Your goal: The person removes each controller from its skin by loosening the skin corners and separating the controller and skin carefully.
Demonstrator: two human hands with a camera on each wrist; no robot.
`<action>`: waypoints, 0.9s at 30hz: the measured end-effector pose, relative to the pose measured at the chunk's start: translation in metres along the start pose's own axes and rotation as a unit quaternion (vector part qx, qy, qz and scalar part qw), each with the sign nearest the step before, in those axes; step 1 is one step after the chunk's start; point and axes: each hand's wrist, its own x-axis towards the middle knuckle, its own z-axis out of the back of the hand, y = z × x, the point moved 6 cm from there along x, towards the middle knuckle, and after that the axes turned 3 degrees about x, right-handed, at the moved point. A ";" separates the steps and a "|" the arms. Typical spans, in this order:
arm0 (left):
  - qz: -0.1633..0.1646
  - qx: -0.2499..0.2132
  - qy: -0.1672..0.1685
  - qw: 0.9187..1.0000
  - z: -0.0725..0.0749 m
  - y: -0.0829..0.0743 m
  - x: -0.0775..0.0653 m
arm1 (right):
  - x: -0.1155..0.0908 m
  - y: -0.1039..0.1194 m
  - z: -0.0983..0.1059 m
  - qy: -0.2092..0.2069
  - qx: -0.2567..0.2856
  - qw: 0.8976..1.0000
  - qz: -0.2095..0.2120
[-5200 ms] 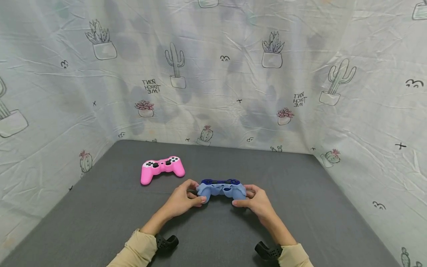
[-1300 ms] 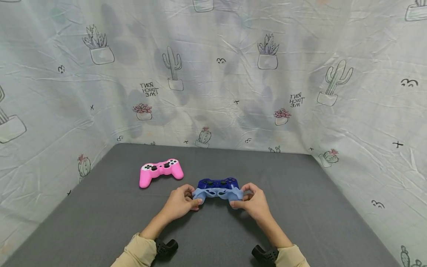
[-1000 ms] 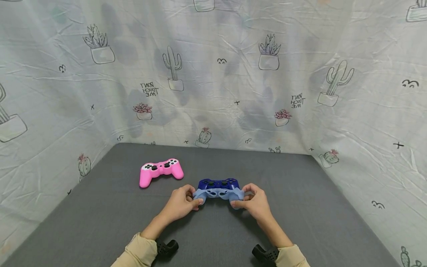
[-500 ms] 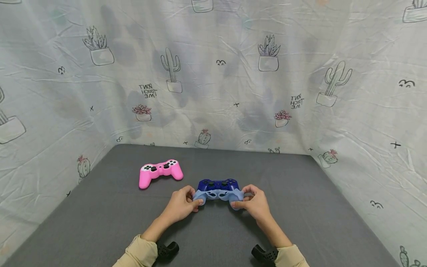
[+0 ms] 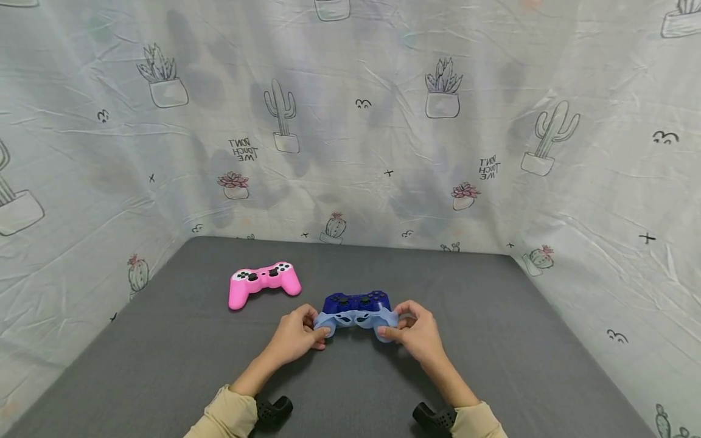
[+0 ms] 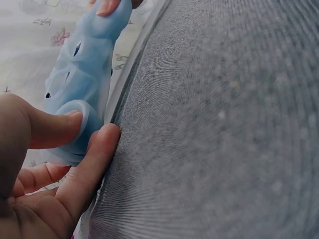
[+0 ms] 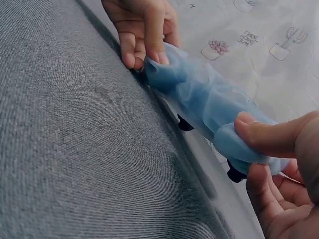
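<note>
A dark blue game controller (image 5: 357,302) is between my hands above the grey table. A soft light blue silicone cover (image 5: 356,318) wraps its near side and both handles, wrinkled and gaping at its openings. My left hand (image 5: 294,333) pinches the left handle through the cover, thumb on the near side. My right hand (image 5: 420,333) pinches the right handle the same way. In the left wrist view the cover (image 6: 82,74) hides the controller body. Below the cover (image 7: 199,97) in the right wrist view, black triggers (image 7: 186,123) stick out.
A pink game controller (image 5: 265,283) with black sticks lies on the grey table (image 5: 350,389), left of and beyond my hands. A white curtain (image 5: 350,140) printed with cacti surrounds the table at the back and sides.
Compared with about five seconds ago, more of the controller's dark blue face shows, and the light blue cover sits bunched toward me. Over the last second the hands and controller have barely shifted.
</note>
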 end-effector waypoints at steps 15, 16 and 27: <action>0.009 0.017 -0.009 1.000 0.002 0.010 0.003 | 0.000 -0.008 -0.004 -0.001 -0.003 1.000 -0.030; 0.004 0.022 -0.008 1.000 0.002 0.009 0.003 | 0.000 -0.009 -0.004 -0.005 0.000 0.999 -0.032; -0.033 0.058 -0.016 0.998 0.000 0.004 0.001 | -0.003 -0.012 -0.002 -0.010 -0.038 0.997 -0.062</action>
